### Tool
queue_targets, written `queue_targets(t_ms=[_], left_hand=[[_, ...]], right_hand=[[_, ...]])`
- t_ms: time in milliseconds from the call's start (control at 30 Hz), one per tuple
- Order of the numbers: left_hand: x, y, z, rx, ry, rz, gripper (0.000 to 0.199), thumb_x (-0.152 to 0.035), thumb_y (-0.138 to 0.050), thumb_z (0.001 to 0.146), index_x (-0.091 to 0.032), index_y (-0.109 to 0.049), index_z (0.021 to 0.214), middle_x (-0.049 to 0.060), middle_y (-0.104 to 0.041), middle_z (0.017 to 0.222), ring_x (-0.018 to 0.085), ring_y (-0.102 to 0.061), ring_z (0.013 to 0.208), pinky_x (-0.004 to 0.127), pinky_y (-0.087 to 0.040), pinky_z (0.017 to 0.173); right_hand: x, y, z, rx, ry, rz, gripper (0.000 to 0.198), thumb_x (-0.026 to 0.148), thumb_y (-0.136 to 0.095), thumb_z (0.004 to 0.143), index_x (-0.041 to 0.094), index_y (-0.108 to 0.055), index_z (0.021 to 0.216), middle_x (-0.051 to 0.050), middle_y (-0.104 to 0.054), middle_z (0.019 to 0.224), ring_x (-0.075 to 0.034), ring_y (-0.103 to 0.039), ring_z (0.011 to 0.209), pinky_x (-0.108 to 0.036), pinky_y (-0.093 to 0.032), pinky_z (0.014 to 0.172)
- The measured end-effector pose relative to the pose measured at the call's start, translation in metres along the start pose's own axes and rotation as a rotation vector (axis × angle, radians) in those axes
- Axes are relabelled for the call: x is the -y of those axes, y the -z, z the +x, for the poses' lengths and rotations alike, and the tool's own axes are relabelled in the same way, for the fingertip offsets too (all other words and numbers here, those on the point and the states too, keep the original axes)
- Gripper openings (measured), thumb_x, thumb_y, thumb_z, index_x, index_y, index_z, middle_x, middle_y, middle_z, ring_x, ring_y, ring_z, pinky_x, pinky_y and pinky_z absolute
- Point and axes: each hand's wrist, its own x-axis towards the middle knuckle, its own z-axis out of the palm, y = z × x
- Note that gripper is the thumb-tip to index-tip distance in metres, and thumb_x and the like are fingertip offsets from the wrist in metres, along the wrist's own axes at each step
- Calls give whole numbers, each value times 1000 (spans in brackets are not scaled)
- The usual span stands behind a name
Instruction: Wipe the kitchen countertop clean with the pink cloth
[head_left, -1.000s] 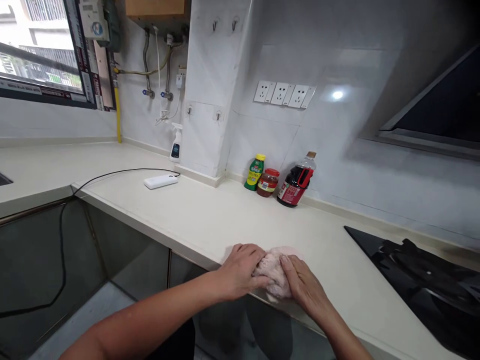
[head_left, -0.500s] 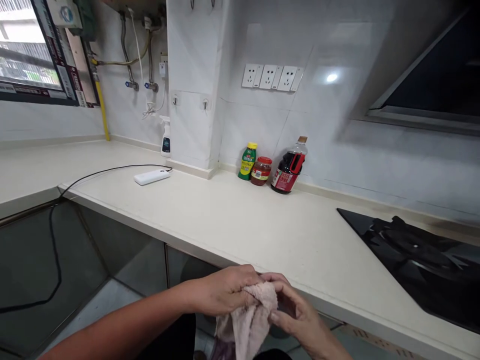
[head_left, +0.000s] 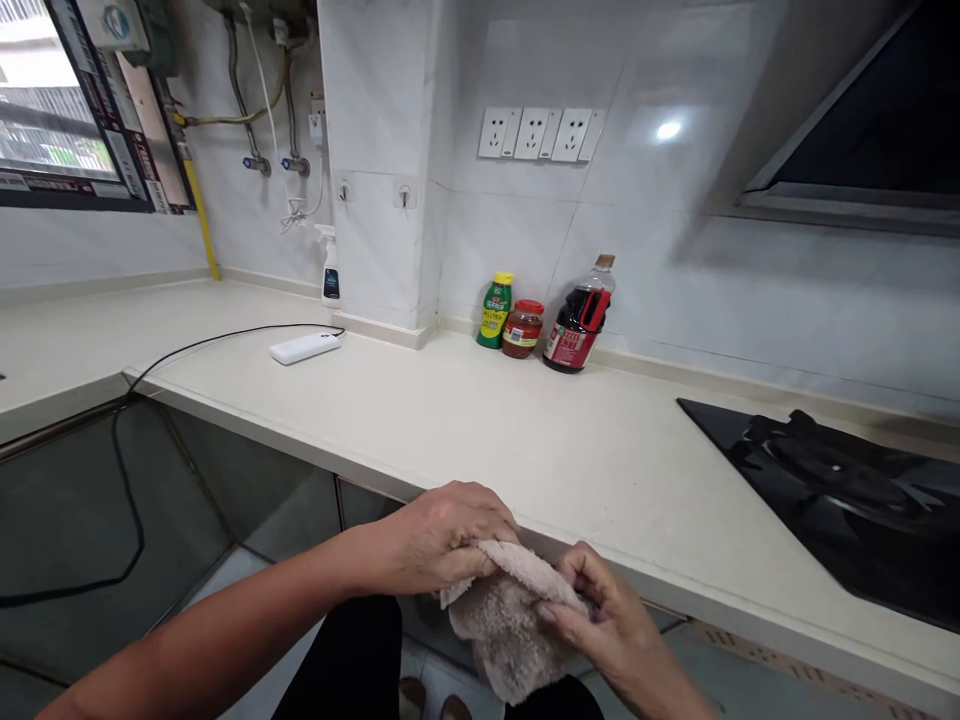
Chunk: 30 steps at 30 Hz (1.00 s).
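A pale pink-beige cloth (head_left: 510, 630), fuzzy and stained grey in places, hangs in folds just in front of the counter's front edge. My left hand (head_left: 450, 535) is closed over its upper left part, thumb below and fingers behind. My right hand (head_left: 600, 620) pinches the cloth's upper right side between thumb and fingers. A stretch of its top edge runs between the two hands. Parts of the fingers on both sides are hidden by the cloth.
On the cream countertop (head_left: 465, 420) stand a green bottle (head_left: 495, 312), a red-lidded jar (head_left: 523, 330) and a large dark sauce bottle (head_left: 579, 318). A white power bank (head_left: 304, 348) with a black cable lies left, a spray bottle (head_left: 330, 268) behind it. A black gas hob (head_left: 832, 490) is at right.
My hands have moved apart, the right one shifting rightward. The bunched cloth is now spread wider between them, showing its stained face. The view has tilted slightly downward.
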Motion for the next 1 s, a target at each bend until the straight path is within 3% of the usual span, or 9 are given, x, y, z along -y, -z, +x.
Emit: queue_targets(t_ms=[133,233,400,467,633,767,833,900,1000], left_hand=[[-5,0,-1,-116,150,-169,20,-16,-55,84,-17,-68,98,6,-71,99,16,-65,90,28,-50,82],[-3,5,-4,-126,214,-131,18,-16,-52,84,-17,-66,96,3,-69,91,14,-63,82,26,-48,76],[11,21,-25,-59,240,192,22,-20,-51,89,-19,-67,105,7,-72,101,19,-65,94,29,-46,83],[17,26,-34,-50,285,285,20,-23,-53,91,-19,-68,103,8,-73,100,21,-66,92,28,-45,79],[20,32,-46,61,457,237,19,-33,-57,93,-19,-69,91,4,-70,84,17,-61,72,24,-37,61],[24,36,-48,75,534,178,38,-49,-62,91,-19,-61,68,-2,-56,62,12,-46,56,24,-27,54],[28,37,-48,71,591,19,44,-56,-68,86,-19,-59,63,-2,-54,59,11,-44,55,24,-28,54],[28,36,-46,59,684,-319,43,-58,-73,81,-18,-65,69,-1,-62,66,13,-52,58,24,-35,56],[18,35,-38,-154,737,-827,43,-55,-80,74,-16,-72,89,4,-75,86,19,-67,78,28,-52,72]], right_hand=[[-11,-6,-3,251,-129,72,29,49,-71,86,24,-64,99,-2,-61,90,-23,-57,86,-30,-49,80],[-30,-6,-8,291,-146,89,35,54,-70,87,23,-69,103,-5,-66,98,-28,-60,98,-35,-51,87],[-54,23,-22,158,-166,42,42,63,-64,92,23,-70,105,-4,-67,95,-26,-63,93,-31,-51,83],[-53,40,-28,87,-193,-28,45,67,-59,93,25,-70,105,-3,-67,94,-24,-63,90,-29,-51,79],[-34,71,-33,39,-228,-229,47,72,-56,91,27,-69,95,-1,-65,84,-22,-58,77,-26,-47,68],[-13,77,-34,-114,-232,-286,51,75,-57,88,25,-66,81,-1,-59,74,-21,-53,71,-26,-43,62],[-1,75,-34,-176,-255,-151,52,74,-58,89,24,-64,78,-1,-57,71,-19,-50,67,-26,-42,59],[13,72,-32,-195,-309,82,50,72,-62,88,23,-61,79,0,-54,69,-17,-48,62,-25,-41,55],[36,67,-18,-249,-303,319,46,66,-74,80,23,-60,82,-1,-57,74,-19,-53,65,-27,-46,56]])
